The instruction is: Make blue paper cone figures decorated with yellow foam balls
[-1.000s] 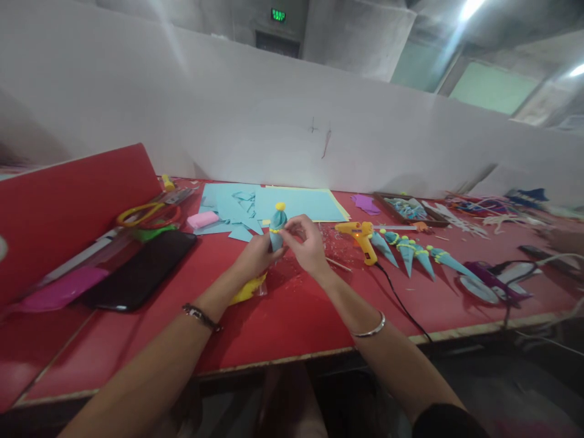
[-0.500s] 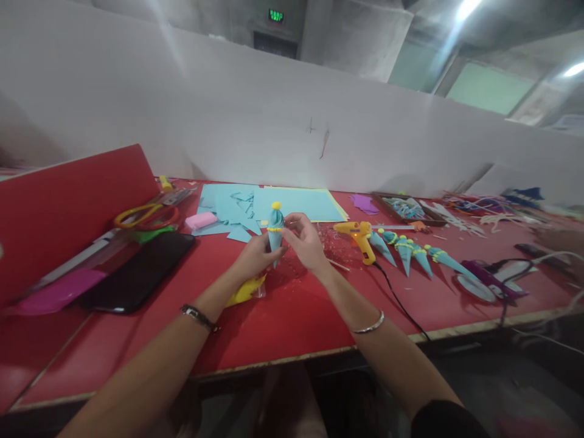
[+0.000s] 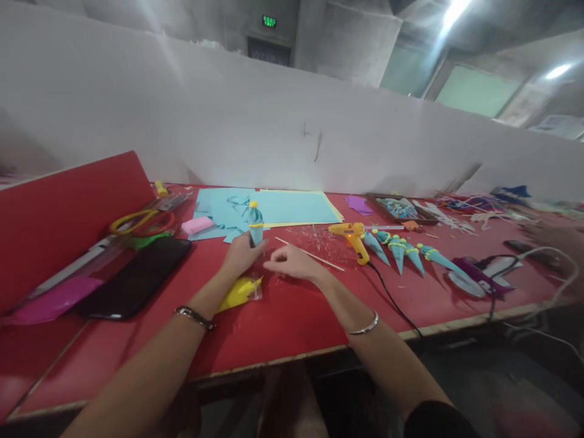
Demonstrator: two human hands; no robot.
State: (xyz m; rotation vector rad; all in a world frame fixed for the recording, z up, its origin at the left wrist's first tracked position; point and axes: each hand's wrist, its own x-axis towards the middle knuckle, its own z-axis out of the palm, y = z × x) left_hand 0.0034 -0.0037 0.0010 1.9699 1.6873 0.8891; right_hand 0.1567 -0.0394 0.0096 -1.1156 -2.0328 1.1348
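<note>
My left hand (image 3: 244,252) is wrapped round a small blue ice-cream cone model (image 3: 256,228), which stands upright with a swirled top, a ring of yellow beads and a yellow ball at its tip. Just to the right, apart from the cone, my right hand (image 3: 294,263) hovers low over the red table with its fingers curled together. Whatever those fingers may hold is hidden. A thin wooden stick (image 3: 314,255) lies behind my right hand. Below my left hand is a yellow packet (image 3: 239,293) in clear plastic.
A yellow hot glue gun (image 3: 353,237) lies to the right, beside several finished blue cones (image 3: 398,252). Blue paper sheets (image 3: 296,207) lie against the white partition. At the left are a black phone (image 3: 137,280), scissors (image 3: 134,222) and a pink block (image 3: 197,225).
My right hand has come away from the cone and dropped toward the table. My left hand has shifted the cone slightly left. The wooden stick now shows more fully.
</note>
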